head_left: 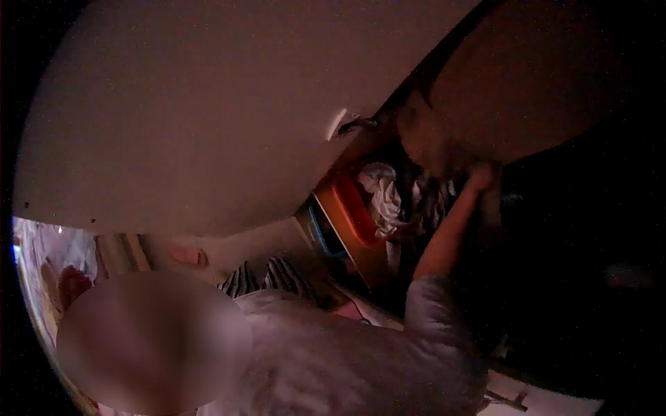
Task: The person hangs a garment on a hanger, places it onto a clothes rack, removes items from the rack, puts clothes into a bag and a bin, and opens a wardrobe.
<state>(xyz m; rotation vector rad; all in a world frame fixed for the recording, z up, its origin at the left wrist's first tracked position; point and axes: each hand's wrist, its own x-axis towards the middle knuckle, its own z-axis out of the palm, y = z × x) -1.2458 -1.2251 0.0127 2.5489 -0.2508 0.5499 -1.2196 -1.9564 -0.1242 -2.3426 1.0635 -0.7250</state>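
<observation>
Neither of my own hands can be made out in this dark, tilted view. A person in a pale short-sleeved shirt fills the bottom, with the head blurred out. That person's raised hand is beside a crumpled heap of cloth; its fingers are too dark to tell whether they grip anything. The heap, pale with dark parts, lies against an orange-red container. Above the hand is a dim brownish shape, too blurred to name.
A large pale flat surface spans the upper left, with a light-coloured fitting near its edge. A blue-rimmed container sits beside the orange one. Dark-and-light striped cloth lies behind the person's shoulder. Deep shadow covers the right side.
</observation>
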